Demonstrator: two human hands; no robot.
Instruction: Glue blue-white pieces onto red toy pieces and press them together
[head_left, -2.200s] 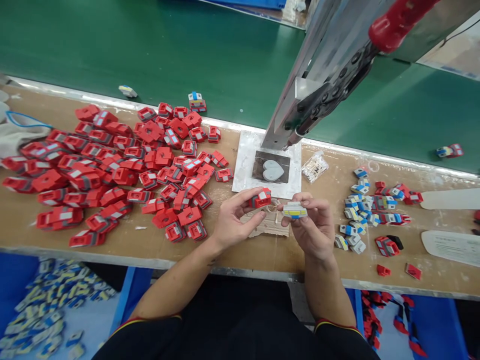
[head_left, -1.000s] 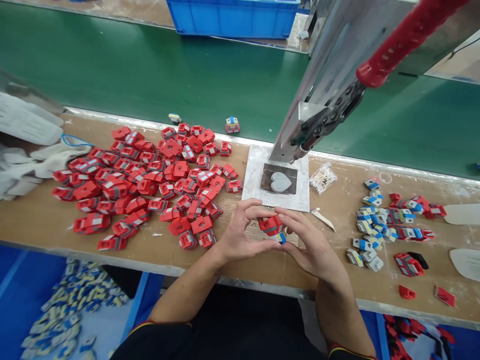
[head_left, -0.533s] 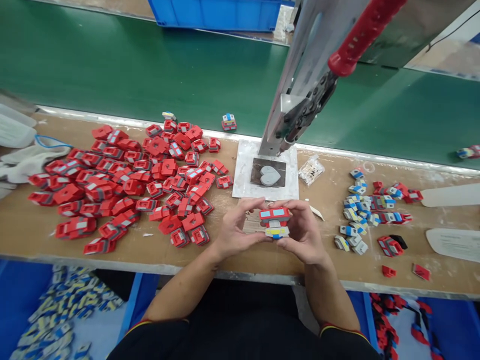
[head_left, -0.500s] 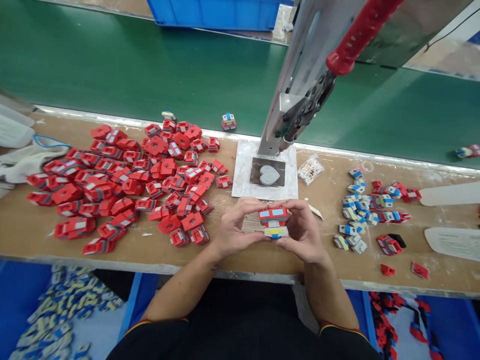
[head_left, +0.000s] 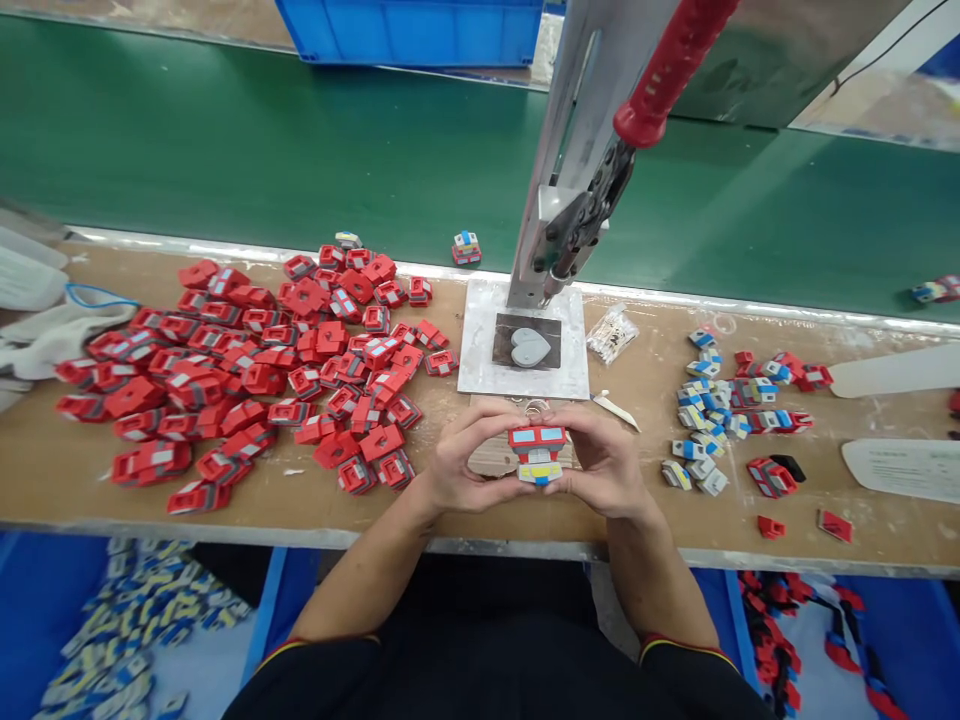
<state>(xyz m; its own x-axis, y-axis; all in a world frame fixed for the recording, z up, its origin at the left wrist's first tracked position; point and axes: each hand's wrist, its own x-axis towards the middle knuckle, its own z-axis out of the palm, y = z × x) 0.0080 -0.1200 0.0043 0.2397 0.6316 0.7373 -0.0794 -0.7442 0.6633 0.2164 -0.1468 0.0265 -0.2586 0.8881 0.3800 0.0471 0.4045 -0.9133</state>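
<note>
Between both hands is a small toy robot torso, its red upper block with two light-blue windows joined to a white, yellow and blue lower block. My left hand grips its left side, thumb at the lower block and fingers along the top. From the right, my right hand pinches it the same way. The piece is held over the near part of the table, in front of a white plate that carries a grey heart-shaped pad. Above the pad stands a toggle clamp with a red handle.
Many red toy blocks lie heaped on the left. White-and-blue pieces cluster at right, near a bag of cotton swabs. One assembled piece sits at the edge of the green belt. Blue bins stand below the table.
The view has shifted slightly. Both hands still hold the toy torso, which now looks more level, its two blocks lined up facing me.
</note>
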